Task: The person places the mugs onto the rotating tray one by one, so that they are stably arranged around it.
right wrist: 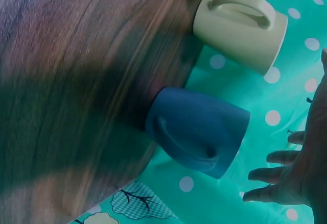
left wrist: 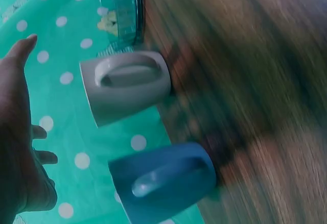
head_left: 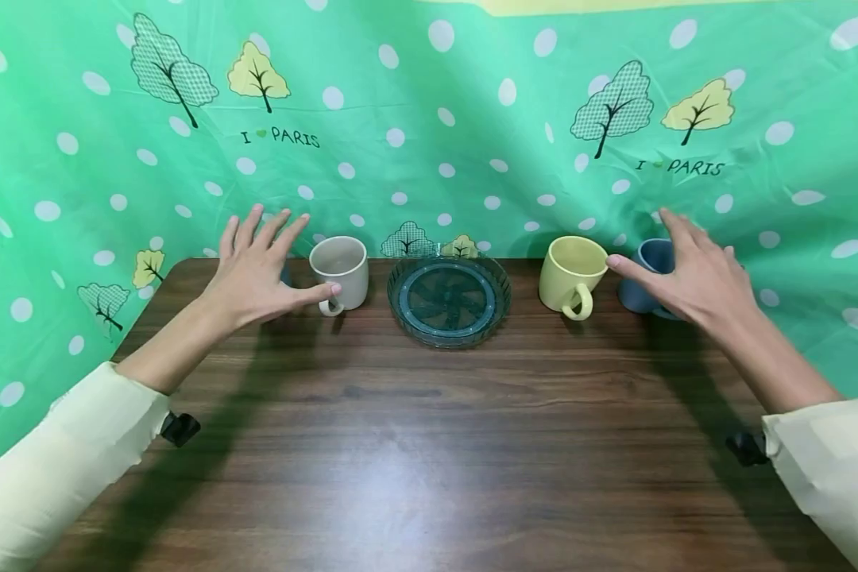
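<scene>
Both hands hang above the back of the desk (head_left: 400,445), holding nothing. Left hand (head_left: 253,266): fingers spread apart, thumb out toward the off-white mug (head_left: 350,274); in the head view it hides most of the left-end blue mug (left wrist: 166,185), which shows clearly in the left wrist view. Right hand (head_left: 708,278): fingers apart, thumb pointing toward the yellow mug (head_left: 561,278), palm partly in front of the right-end blue mug (head_left: 632,294). Wrist views show a gap between each hand and the mugs; no grip. All four mugs stand upright near the far edge, two on each side of the ribbed glass dish (head_left: 446,337), with the patterned cloth (head_left: 415,103) behind. Step in hand, as judged: a reach toward the mugs, probably the two blue ones at the ends. For a good result: draw each thumb in so it clears the neighbouring mug's rim, come down from the near side, and close round the body or handle only once the fingers are below the rim. Lift straight up before any sideways travel. Avoid pushing rearward; the far edge is near, and a shove could tip a mug.
</scene>
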A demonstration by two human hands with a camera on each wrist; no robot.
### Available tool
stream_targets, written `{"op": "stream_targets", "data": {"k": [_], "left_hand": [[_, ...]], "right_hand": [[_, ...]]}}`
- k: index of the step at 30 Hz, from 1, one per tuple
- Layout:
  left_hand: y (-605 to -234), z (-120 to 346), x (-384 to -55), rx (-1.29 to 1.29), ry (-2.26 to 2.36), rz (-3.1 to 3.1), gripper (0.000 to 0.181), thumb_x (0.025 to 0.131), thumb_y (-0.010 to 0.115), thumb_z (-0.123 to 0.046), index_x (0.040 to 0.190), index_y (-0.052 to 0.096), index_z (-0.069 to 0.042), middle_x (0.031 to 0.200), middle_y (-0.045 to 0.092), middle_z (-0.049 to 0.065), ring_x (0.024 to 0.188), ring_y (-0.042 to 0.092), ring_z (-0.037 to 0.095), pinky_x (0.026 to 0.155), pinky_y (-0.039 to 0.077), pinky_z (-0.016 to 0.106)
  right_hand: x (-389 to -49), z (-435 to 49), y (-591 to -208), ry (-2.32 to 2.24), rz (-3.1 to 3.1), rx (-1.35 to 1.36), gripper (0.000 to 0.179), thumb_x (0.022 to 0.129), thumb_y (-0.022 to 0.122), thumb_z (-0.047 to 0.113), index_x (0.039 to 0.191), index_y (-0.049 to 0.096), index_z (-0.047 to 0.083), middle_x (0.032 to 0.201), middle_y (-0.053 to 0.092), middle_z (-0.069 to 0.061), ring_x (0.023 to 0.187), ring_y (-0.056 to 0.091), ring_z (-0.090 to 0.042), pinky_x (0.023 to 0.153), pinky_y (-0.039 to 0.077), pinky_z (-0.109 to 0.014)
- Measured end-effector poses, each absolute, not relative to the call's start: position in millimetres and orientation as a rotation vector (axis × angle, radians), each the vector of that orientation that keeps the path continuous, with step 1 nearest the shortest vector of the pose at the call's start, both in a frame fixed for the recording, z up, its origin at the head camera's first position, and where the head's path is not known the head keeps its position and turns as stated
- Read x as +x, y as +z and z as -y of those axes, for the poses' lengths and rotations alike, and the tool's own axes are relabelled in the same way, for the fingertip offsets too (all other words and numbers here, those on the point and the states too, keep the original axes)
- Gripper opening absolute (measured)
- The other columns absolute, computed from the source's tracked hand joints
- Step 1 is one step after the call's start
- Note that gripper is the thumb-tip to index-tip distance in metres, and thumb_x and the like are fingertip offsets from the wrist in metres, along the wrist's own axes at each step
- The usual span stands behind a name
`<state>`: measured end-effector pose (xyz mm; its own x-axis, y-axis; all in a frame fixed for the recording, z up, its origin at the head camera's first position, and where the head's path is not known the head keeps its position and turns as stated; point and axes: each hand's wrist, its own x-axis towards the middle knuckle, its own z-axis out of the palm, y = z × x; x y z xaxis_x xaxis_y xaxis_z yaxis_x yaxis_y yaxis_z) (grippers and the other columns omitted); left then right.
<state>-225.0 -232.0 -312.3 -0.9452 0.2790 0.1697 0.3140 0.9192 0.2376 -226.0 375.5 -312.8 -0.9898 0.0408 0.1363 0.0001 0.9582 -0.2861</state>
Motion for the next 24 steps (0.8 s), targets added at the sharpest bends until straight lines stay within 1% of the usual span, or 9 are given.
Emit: {"op": "stream_targets", "data": {"k": [2,4,5,9,13,16,24], "left_hand": [[-312,227,-222,-0.484,-0.401,2.944,0.120,0.090,0.070,-0.085,0.182,0.026,-0.022,0.188,0.023,0.019,0.178,0.000,0.048,0.140,-0.006,0.074],[-312,223,-219,-0.508,-0.403,2.941,0.117,0.091,0.071,-0.083,0.181,0.028,-0.021,0.188,0.024,0.019,0.178,0.002,0.047,0.142,-0.004,0.072],[-311,220,-218,-0.519,-0.405,2.941,0.117,0.091,0.071,-0.083,0.181,0.029,-0.021,0.188,0.025,0.020,0.178,0.003,0.047,0.142,-0.003,0.071],[-312,212,-213,-0.564,-0.409,2.938,0.113,0.092,0.071,-0.081,0.179,0.033,-0.019,0.187,0.029,0.019,0.178,0.007,0.045,0.144,0.000,0.068],[-317,206,-211,-0.608,-0.420,2.927,0.109,0.093,0.072,-0.079,0.177,0.038,-0.019,0.186,0.033,0.018,0.177,0.013,0.044,0.144,0.006,0.068],[-322,202,-210,-0.637,-0.420,2.909,0.106,0.093,0.073,-0.078,0.175,0.042,-0.019,0.184,0.036,0.016,0.177,0.018,0.042,0.143,0.010,0.068],[-327,192,-208,-0.760,-0.336,2.869,0.091,0.101,0.067,-0.072,0.170,0.051,-0.016,0.180,0.044,0.014,0.175,0.024,0.042,0.144,0.012,0.065]], "right_hand": [[-224,-374,-313,0.450,2.954,-0.030,0.113,0.101,0.055,0.084,0.184,0.009,0.022,0.187,0.018,-0.029,0.156,0.030,-0.074,0.112,0.029,-0.095],[-221,-373,-313,0.461,2.944,-0.034,0.112,0.101,0.056,0.083,0.184,0.011,0.023,0.186,0.021,-0.028,0.155,0.034,-0.071,0.105,0.034,-0.093],[-220,-373,-313,0.468,2.941,-0.037,0.111,0.101,0.056,0.083,0.184,0.011,0.023,0.186,0.022,-0.028,0.156,0.035,-0.070,0.104,0.035,-0.092],[-214,-371,-316,0.490,2.933,-0.056,0.110,0.102,0.056,0.083,0.184,0.014,0.024,0.184,0.026,-0.031,0.156,0.036,-0.068,0.106,0.035,-0.092],[-209,-370,-322,0.508,2.932,-0.083,0.109,0.103,0.055,0.083,0.183,0.015,0.022,0.179,0.031,-0.037,0.152,0.038,-0.071,0.108,0.035,-0.091],[-206,-369,-325,0.513,2.925,-0.088,0.109,0.103,0.055,0.083,0.183,0.017,0.019,0.177,0.034,-0.038,0.149,0.039,-0.072,0.108,0.035,-0.090],[-200,-367,-326,0.525,2.908,-0.088,0.106,0.105,0.053,0.081,0.182,0.022,0.015,0.177,0.035,-0.037,0.150,0.039,-0.071,0.109,0.035,-0.089]]}}
